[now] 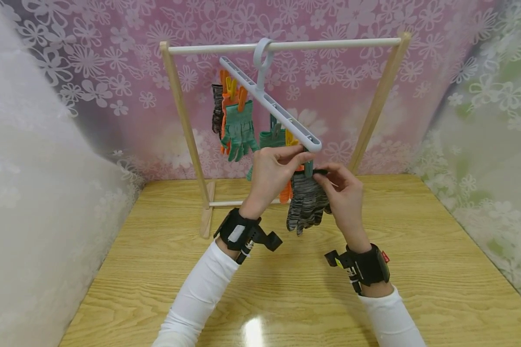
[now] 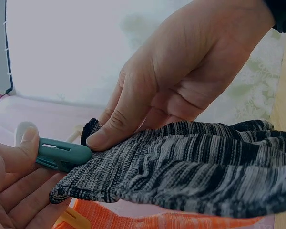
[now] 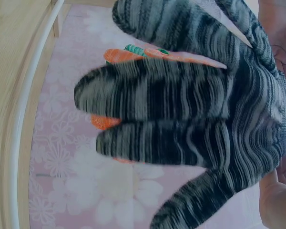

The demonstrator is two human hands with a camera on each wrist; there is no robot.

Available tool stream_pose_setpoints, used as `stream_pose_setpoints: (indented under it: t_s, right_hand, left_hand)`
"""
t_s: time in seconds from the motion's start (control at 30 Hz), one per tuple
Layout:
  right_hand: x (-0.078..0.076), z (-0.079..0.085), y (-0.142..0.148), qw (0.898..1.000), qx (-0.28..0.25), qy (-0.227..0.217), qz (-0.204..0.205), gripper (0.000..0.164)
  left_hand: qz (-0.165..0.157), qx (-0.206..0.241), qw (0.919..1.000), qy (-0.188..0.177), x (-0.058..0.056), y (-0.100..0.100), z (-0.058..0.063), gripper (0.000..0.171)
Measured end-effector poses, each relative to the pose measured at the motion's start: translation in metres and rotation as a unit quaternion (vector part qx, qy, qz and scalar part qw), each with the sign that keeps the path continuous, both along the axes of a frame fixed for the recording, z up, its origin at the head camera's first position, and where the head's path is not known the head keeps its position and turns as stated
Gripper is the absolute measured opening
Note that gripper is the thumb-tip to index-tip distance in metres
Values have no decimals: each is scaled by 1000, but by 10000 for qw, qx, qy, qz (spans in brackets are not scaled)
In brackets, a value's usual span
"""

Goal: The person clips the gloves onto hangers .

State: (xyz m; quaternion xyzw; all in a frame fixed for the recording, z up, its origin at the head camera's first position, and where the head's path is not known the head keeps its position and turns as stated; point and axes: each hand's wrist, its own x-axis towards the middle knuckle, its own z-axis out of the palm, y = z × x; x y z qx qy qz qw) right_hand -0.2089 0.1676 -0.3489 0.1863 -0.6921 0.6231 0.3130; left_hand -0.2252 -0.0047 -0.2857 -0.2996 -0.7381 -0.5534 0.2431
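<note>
A grey-black knitted glove [image 1: 306, 202] hangs fingers down below the near end of a pale grey hanger [image 1: 259, 91]. My left hand [image 1: 271, 173] pinches a green clothespin [image 2: 64, 155] at that end, thumb on top and fingers beneath. The clothespin's tip lies over the glove's cuff in the left wrist view. Beside it, my right hand [image 1: 345, 193] pinches the cuff's edge between thumb and fingers. In the right wrist view the same glove [image 3: 152, 90] spreads its fingers across the picture, covering much of the hands behind it.
The hanger hooks over the white bar [image 1: 330, 45] of a wooden rack [image 1: 180, 106]. On its far half hang a green glove [image 1: 239, 127], an orange one and another grey-black glove [image 1: 217, 108], with clothespins. Nearer hang another green glove [image 1: 271, 140] and an orange one. Below is a wooden table [image 1: 295, 299].
</note>
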Motion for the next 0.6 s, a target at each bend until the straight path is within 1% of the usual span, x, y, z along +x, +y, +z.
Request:
stream_pose_setpoints:
  t_s: [0.33,0.47,0.6]
  right_hand:
    - [-1,6,-10,9986,-433,258,-138,12]
    - [-2,8,-13,9977,-579,327,-111,13]
    - [-1,7,-13,9959,-823,353,84,14]
  left_hand:
    - [94,-33,9999,54,1,0,1,27]
    - [100,-27,9999,113,2,0,0,28]
    - [-80,-72,9999,40,4,-1,-2,32]
